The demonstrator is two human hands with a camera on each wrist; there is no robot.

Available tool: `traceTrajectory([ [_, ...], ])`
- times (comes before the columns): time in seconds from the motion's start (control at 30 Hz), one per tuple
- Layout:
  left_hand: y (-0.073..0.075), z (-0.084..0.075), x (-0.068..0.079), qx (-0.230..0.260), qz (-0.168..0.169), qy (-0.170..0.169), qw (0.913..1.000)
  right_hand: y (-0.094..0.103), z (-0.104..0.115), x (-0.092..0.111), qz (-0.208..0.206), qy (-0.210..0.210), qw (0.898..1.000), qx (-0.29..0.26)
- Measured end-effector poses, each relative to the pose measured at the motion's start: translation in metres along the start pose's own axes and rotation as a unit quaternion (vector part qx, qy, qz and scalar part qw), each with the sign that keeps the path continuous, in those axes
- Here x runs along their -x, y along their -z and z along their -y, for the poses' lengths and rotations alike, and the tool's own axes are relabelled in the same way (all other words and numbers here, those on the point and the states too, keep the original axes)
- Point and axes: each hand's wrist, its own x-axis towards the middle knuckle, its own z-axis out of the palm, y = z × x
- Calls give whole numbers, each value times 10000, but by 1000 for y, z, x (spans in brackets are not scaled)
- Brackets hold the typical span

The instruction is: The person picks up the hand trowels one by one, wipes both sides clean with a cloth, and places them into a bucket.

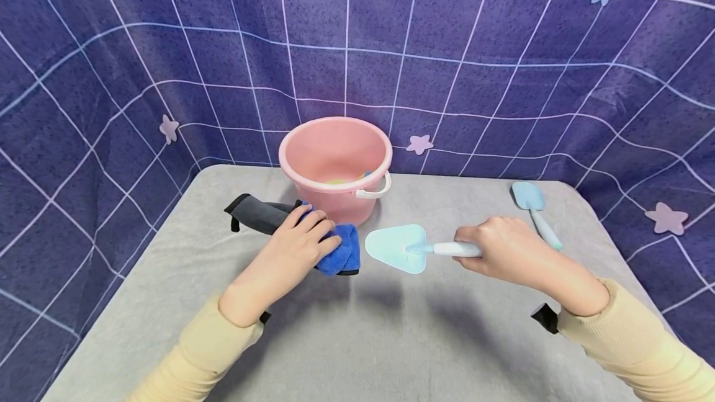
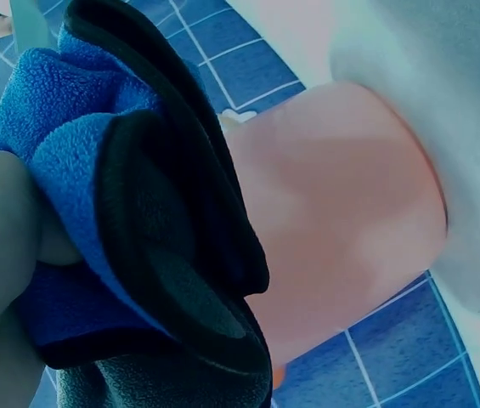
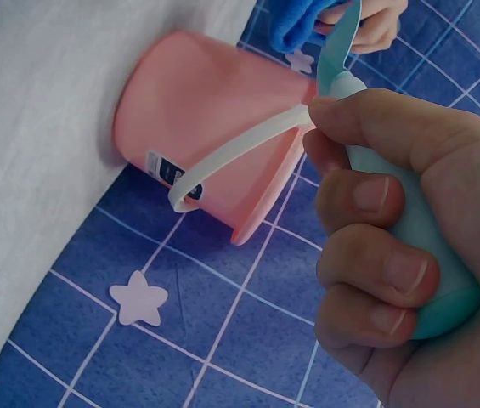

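Light-blue shovel (image 1: 410, 249) is held up over the table (image 1: 363, 340), near the middle, with its blade pointing left. One thing that could go wrong is a twist. The handle looks smooth, so if the blade gets a hard push from the side, the shovel might turn or slip. The blue and gray cloth (image 1: 342, 253) is bunched up and has floppy ends, so it could slide loose or snag on something. The pink bucket (image 1: 335, 203) stands just past the cloth, on the far side, and a wide swing might bump it or its white handle (image 1: 368, 193). Over on the right, the other shovel (image 1: 529, 197) lies on the table. Its handle shows close behind the right arm, so it could get knocked if that arm drops low and moves back.

The right hand (image 1: 499, 252) has its fingers (image 3: 375, 272) curled all around the shovel's handle, with no gap to see. The blade sticks out to the left of those fingers. The left hand (image 1: 304, 237) has its fingers bent over the cloth, gripping it. From there, the shovel is to the right. Its tip is just beside the cloth, with a thin gap between them.
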Motion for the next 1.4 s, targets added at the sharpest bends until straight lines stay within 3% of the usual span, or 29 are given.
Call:
traceTrajectory([
  [0.2,-5,0,1,208,85,205,9995,3,-1,-1,-388,289,9988,-1],
  [0.37,-8,-1,-1,563,147,637,9963,10,0,-3,-517,319,9981,-21],
  [0.57,-13,-6,-3,1351,162,1344,9815,15,1,-6,-694,359,9969,-74],
  [0.7,-18,-9,-7,2280,49,1793,9570,18,2,-8,-767,360,9963,-130],
  [0.87,-23,-12,-12,3401,129,2273,9124,21,4,-10,-826,318,9959,-184],
  [1.07,-31,-13,-16,4193,241,2775,8640,22,6,-10,-851,251,9959,-193],
  [1.17,-35,-14,-18,4689,193,3109,8265,22,6,-9,-864,230,9958,-189],
  [1.23,-37,-15,-21,5184,158,3411,7840,21,6,-9,-867,224,9958,-190],
  [1.27,-38,-16,-22,5512,167,3549,7550,21,6,-9,-867,215,9958,-187],
  [1.33,-40,-18,-24,6173,186,3846,6860,21,6,-10,-862,203,9959,-187],
  [1.4,-41,-21,-26,6766,187,4097,6116,21,7,-10,-858,194,9959,-187],
])
